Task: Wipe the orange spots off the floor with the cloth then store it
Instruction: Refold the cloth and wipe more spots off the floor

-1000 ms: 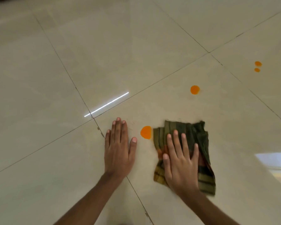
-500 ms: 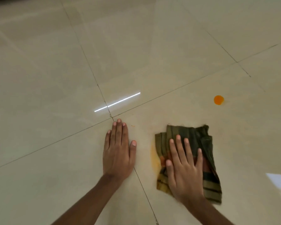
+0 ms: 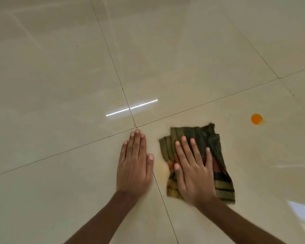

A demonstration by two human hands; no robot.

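Fingers [image 3: 184,147] of the right hand [image 3: 194,171] lie spread and flat on the soft, light, folded green striped cloth [image 3: 217,155], gripping nothing, the round orange spot [image 3: 256,119] at two o'clock, the left hand [image 3: 134,164] flat on the shiny tile floor [image 3: 60,85].

Your view is softly, evenly lit; the glossy beige tiled floor [image 3: 60,85] mirrors a thin white light streak [image 3: 131,107] and window glare at its lower right edge. Grout lines bow outward.
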